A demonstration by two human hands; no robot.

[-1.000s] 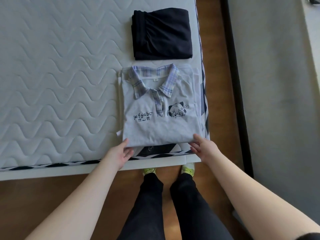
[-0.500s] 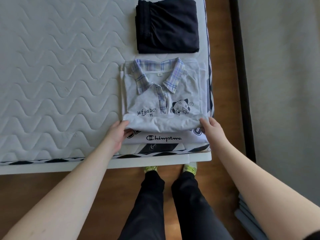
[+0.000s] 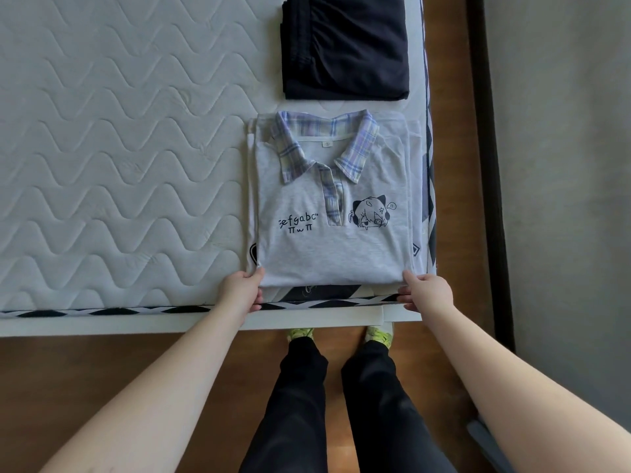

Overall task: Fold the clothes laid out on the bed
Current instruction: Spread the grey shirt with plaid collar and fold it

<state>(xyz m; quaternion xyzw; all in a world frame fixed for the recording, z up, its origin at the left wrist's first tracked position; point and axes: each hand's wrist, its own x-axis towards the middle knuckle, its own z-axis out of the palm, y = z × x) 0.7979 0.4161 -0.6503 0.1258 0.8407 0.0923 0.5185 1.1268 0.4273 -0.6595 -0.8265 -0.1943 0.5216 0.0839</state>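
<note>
I counted two legs in black trousers (image 3: 341, 404) and two yellow-green shoes (image 3: 300, 333) on the brown wood floor (image 3: 102, 387), nearest the camera. Two bare forearms reached forward to the bed's near edge. The left hand (image 3: 241, 291) gripped the near-left corner of the polo shirt (image 3: 333, 247), thumb on top and fingers curled under the fold. The right hand (image 3: 426, 291) gripped the near-right corner the same way. The shirt, one item, was a folded rectangle of light grey heathered knit with a plaid collar and placket, black printed letters and one cartoon print. It lay flat at the near-right corner of the mattress (image 3: 119, 165), on top of a white garment (image 3: 327, 291) with dark print, of which only edges showed. Beyond it, just apart, lay one dark navy garment (image 3: 345, 46), folded into a soft square. The mattress surface was white, quilted in wavy lines, with a black-and-white zigzag border.
</note>
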